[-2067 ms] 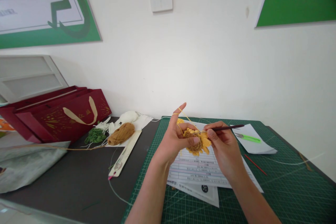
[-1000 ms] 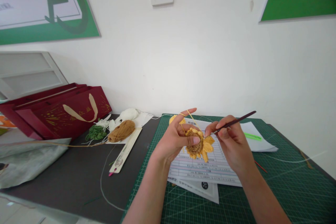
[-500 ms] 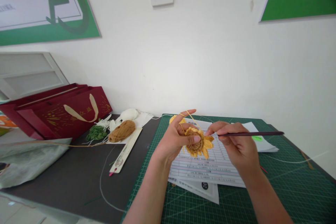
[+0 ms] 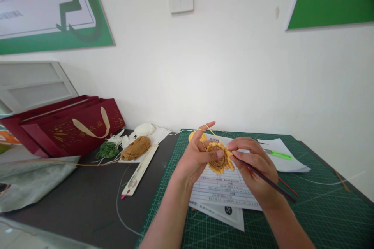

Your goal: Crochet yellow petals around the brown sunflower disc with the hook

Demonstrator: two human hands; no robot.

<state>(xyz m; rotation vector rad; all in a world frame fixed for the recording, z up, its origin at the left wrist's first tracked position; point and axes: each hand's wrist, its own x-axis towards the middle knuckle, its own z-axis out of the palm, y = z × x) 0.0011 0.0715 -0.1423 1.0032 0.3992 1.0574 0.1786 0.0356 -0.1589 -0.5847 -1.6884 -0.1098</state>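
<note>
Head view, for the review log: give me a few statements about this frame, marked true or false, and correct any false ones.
1. The left hand holds the yellow crochet flower. True.
2. The right hand holds a dark crochet hook. True.
3. The right hand also holds the green snips. False: they lie on papers to its right.
4. The tan yarn lies on the green cutting mat. False: it lies left of the mat.

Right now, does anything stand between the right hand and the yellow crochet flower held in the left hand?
Nothing visible does. The right hand, gripping a dark crochet hook, appears to touch the edge of the yellow crochet flower directly, with no object between them. The left hand holds the flower from the other side.
</note>
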